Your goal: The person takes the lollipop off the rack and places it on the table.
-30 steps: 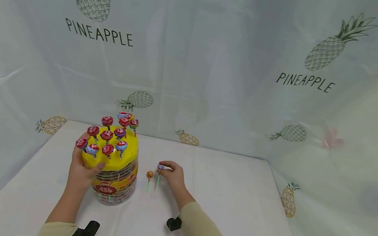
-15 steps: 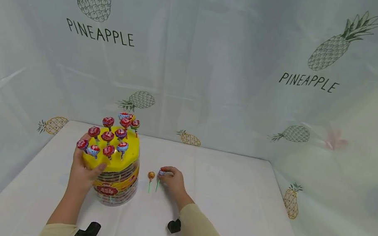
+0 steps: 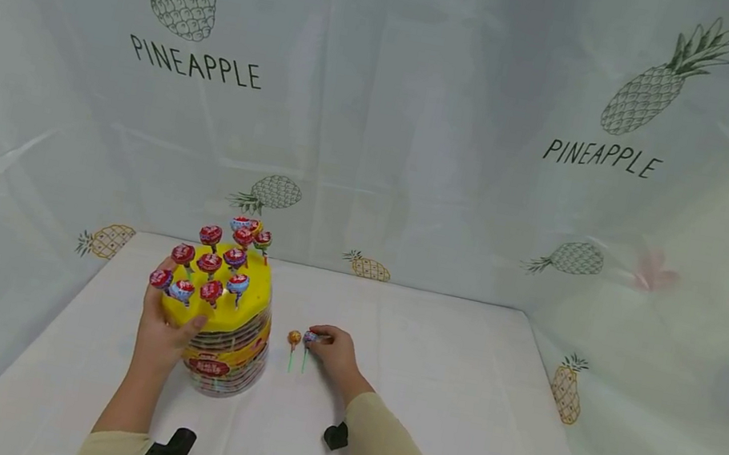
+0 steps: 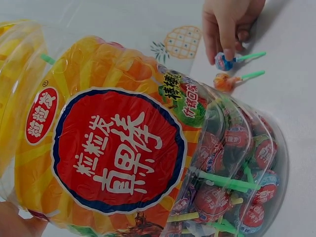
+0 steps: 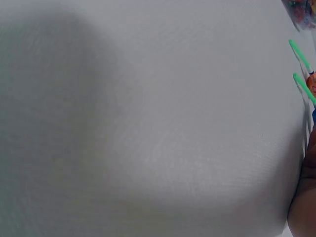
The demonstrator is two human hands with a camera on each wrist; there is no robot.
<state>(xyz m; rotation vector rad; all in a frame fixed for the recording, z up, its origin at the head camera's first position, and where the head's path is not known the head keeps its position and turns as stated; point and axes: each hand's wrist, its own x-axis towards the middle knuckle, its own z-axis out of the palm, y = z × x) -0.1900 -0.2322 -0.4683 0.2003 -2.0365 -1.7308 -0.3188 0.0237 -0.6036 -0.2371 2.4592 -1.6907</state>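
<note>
The right hand (image 3: 331, 349) pinches a blue-wrapped lollipop (image 3: 308, 337) lying on the tabletop (image 3: 439, 387), just beside an orange lollipop (image 3: 294, 338). The left hand (image 3: 164, 334) curls around a clear lollipop tub (image 3: 225, 353) with a yellow lid (image 3: 253, 297). Laying the sweet flat, stick parallel to its neighbour, would keep them tidy. Lollipops stand upright in the lid; many more fill the tub.

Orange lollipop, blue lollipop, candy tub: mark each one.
orange lollipop (image 3: 294, 338), head view, on its wrapped candy head.
blue lollipop (image 4: 223, 62), left wrist view, on its wrapped head under the right hand's fingers.
candy tub (image 3: 226, 349), head view, on its side wall below the yellow lid.
</note>
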